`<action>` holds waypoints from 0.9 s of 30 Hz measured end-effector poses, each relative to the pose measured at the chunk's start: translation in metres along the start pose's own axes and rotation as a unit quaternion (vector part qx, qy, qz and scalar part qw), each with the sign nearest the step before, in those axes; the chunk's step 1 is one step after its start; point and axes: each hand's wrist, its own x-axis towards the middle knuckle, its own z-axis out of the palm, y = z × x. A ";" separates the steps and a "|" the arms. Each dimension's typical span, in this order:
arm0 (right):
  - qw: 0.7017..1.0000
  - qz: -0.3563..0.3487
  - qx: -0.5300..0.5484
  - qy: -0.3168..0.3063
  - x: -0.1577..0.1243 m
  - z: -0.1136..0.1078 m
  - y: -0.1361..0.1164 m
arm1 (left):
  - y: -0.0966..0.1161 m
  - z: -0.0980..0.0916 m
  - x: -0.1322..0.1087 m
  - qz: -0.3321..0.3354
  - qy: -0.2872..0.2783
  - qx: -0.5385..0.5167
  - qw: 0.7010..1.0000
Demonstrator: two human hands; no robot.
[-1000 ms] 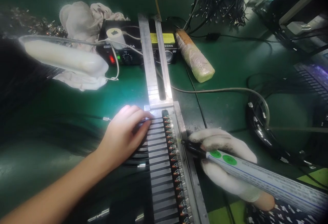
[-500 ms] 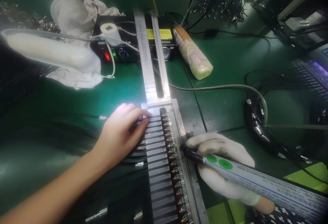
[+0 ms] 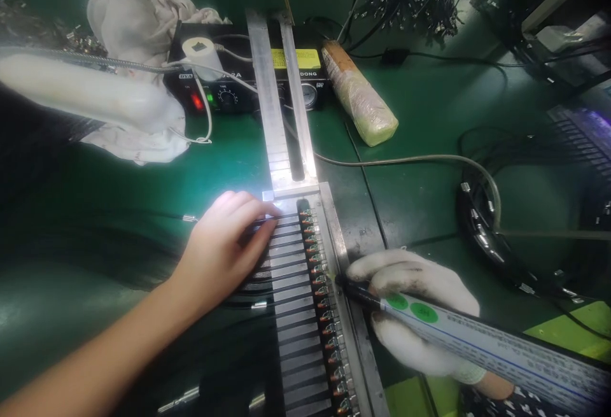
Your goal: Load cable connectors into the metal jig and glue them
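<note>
My bare left hand [image 3: 224, 248] lies palm down, fingers stretched flat, on the black cables held in a metal comb fixture [image 3: 291, 296]. A row of small cable connectors [image 3: 321, 289] runs down the fixture's right side. My right hand [image 3: 415, 312], in a dirty white glove, is closed round a long white dispensing syringe [image 3: 477, 337] with two green stickers. Its dark tip [image 3: 342, 281] touches the connector row about midway down.
A metal rail [image 3: 279, 105] leads away from the fixture to a black controller box [image 3: 248, 89] with lit red and green lamps. White rags [image 3: 138, 16] and a lamp head [image 3: 81, 92] lie at left, a wrapped bar [image 3: 358, 102] centre, cable coils [image 3: 496, 239] right.
The syringe tip has moved down the connector row toward me with my right hand. My left hand stays pressed on the cables. The view has shifted slightly.
</note>
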 end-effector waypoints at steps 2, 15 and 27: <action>1.000 -0.001 -0.003 0.000 0.000 0.000 0.000 | 0.000 0.000 0.001 0.001 -0.001 0.001 1.000; 1.000 -0.002 0.001 0.000 0.001 0.000 0.000 | -0.001 0.000 -0.001 -0.001 -0.002 0.003 1.000; 1.000 0.003 0.011 0.009 -0.005 -0.002 0.000 | 0.001 0.000 0.000 -0.005 -0.001 -0.002 1.000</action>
